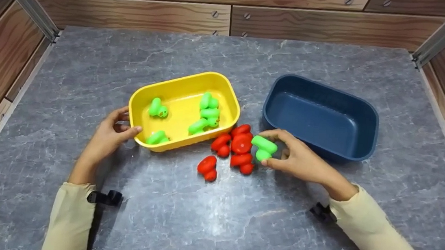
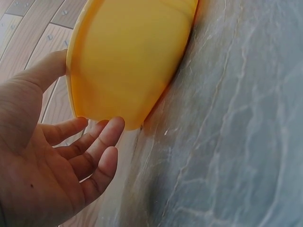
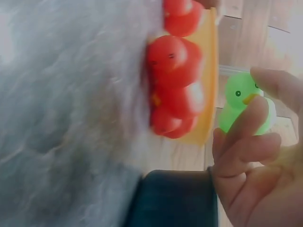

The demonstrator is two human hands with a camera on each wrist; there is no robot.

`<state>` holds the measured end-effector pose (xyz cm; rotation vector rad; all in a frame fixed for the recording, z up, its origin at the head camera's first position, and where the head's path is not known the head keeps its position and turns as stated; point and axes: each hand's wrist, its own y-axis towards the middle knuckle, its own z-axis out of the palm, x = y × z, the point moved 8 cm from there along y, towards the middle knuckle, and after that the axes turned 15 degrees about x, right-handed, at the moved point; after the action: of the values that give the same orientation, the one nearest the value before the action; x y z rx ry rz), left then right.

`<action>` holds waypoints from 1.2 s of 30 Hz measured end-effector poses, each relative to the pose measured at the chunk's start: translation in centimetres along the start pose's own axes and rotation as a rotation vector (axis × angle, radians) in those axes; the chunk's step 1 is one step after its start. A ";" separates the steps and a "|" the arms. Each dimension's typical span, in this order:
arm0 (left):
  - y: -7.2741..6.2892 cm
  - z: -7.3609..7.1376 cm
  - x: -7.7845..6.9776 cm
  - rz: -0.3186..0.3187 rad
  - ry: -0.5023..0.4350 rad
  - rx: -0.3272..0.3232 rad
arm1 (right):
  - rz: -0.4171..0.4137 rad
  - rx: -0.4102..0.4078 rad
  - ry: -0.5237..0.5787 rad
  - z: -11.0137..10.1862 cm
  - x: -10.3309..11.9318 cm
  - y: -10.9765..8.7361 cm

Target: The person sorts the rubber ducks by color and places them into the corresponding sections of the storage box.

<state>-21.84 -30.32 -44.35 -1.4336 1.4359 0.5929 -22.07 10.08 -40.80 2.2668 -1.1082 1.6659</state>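
A green toy duck [image 3: 237, 97] is pinched between the thumb and fingers of my right hand [image 1: 299, 159], held over the table just right of the red ducks. My left hand [image 1: 109, 132] holds the near left corner of a yellow tub [image 1: 180, 142], thumb at the rim and fingers against the outer wall. Several green ducks [image 1: 158, 108] lie inside that tub, some bunched at its right end. In front of the tub's right corner sits a cluster of red toy ducks [image 1: 242, 143], with one red duck [image 1: 207, 167] a little apart, nearer me.
A dark blue tub [image 1: 316, 124] with nothing in it stands to the right, just beyond my right hand. Grey marbled tabletop [image 1: 180, 219] spreads around everything. Wood-patterned panels [image 1: 167, 15] border the back and both sides.
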 end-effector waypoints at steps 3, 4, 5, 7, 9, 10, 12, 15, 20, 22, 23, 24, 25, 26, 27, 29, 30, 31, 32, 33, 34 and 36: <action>-0.1 0.0 0.1 0.002 -0.004 -0.002 | -0.013 0.007 0.046 0.0 0.5 -0.1; -0.1 0.0 0.1 0.002 -0.006 0.000 | -0.024 0.006 0.058 0.0 0.7 -0.1; -0.1 0.0 0.1 0.001 -0.007 0.002 | -0.035 0.006 0.073 0.0 0.9 -0.1; 0.0 0.0 0.1 0.000 -0.012 0.006 | -0.055 0.000 0.099 0.0 1.3 0.0; 0.0 0.0 0.1 0.002 -0.014 0.010 | -0.069 -0.008 0.122 0.0 1.7 0.1; 0.0 0.1 0.1 0.002 -0.015 0.011 | -0.073 -0.012 0.132 0.0 1.9 0.1; 0.0 0.1 0.0 0.009 -0.015 0.011 | -0.079 -0.024 0.146 0.0 2.3 0.2; 0.0 0.1 0.0 0.017 -0.022 0.006 | -0.097 -0.038 0.162 0.0 3.1 0.5; -0.1 0.0 0.1 0.017 -0.010 0.007 | -0.141 -0.048 0.217 0.3 4.1 1.3; -0.1 0.0 0.1 0.012 0.000 0.005 | -0.150 -0.052 0.240 0.4 4.4 1.6; -0.1 0.0 0.2 0.011 0.001 0.004 | -0.155 -0.055 0.252 0.4 4.6 1.8; -0.1 0.0 0.2 0.011 0.004 0.004 | -0.160 -0.058 0.262 0.4 4.8 2.0; -0.1 0.0 0.3 0.008 0.003 0.002 | -0.167 -0.060 0.273 0.5 5.0 2.2; -0.1 0.0 0.3 0.007 0.001 0.002 | -0.173 -0.060 0.285 0.5 5.2 2.4; 0.0 0.1 0.3 0.006 -0.002 0.004 | -0.177 -0.059 0.294 0.6 5.4 2.6; 0.0 0.2 0.4 0.003 -0.004 0.008 | -0.191 -0.057 0.307 0.7 5.8 3.0; 0.0 0.2 0.3 0.003 -0.005 0.011 | -0.199 -0.054 0.312 0.8 6.1 3.2; 0.0 0.2 0.3 0.002 -0.009 0.011 | -0.206 -0.051 0.318 0.8 6.3 3.5; 0.0 0.2 0.3 0.004 -0.011 0.012 | -0.211 -0.046 0.323 0.9 6.5 3.7; 0.0 0.1 0.3 0.005 -0.010 0.011 | -0.217 -0.044 0.328 1.0 6.7 4.0; 0.0 0.1 0.3 0.007 -0.010 0.009 | -0.222 -0.039 0.338 1.1 6.8 4.2; 0.0 0.0 0.2 0.010 -0.011 0.005 | -0.223 -0.033 0.361 1.2 7.1 4.7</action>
<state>-21.83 -30.41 -44.51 -1.4176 1.4357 0.6028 -23.12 2.61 -36.55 1.8836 -0.7653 1.8456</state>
